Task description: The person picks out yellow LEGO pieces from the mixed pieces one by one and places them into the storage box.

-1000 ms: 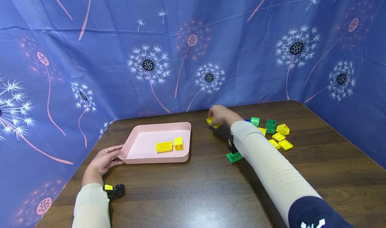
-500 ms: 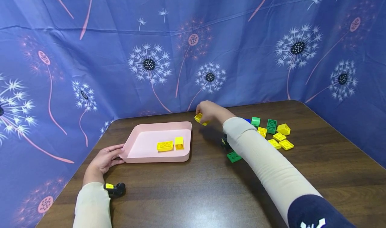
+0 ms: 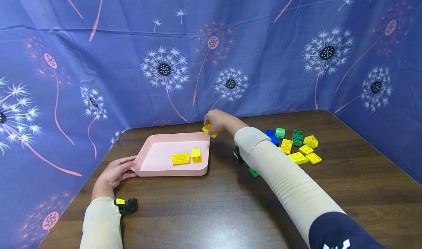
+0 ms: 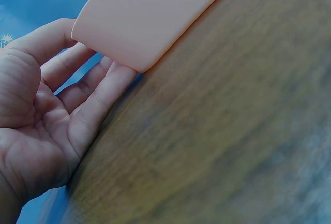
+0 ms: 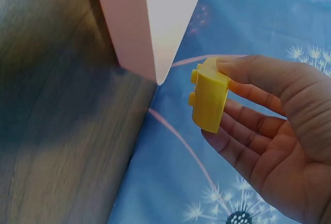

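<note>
My right hand (image 3: 215,121) pinches a yellow brick (image 3: 210,130) just above the far right corner of the pink tray (image 3: 158,172). The right wrist view shows that brick (image 5: 209,98) held between thumb and fingers (image 5: 243,115), beside the tray's corner (image 5: 139,38). Two yellow bricks (image 3: 180,158) (image 3: 196,155) lie inside the tray. My left hand (image 3: 113,172) rests with straight fingers against the tray's near left corner (image 4: 139,22); its fingers (image 4: 98,97) touch the rim.
A loose pile of yellow (image 3: 298,157), green (image 3: 296,137) and blue bricks (image 3: 271,135) lies right of my forearm. A small green brick (image 3: 253,172) sits near the sleeve. Blue dandelion cloth walls the brown table (image 3: 211,212) on three sides.
My right hand has carried the yellow brick leftwards from near the pile to the tray's far right corner. The left hand and the tray have stayed put.
</note>
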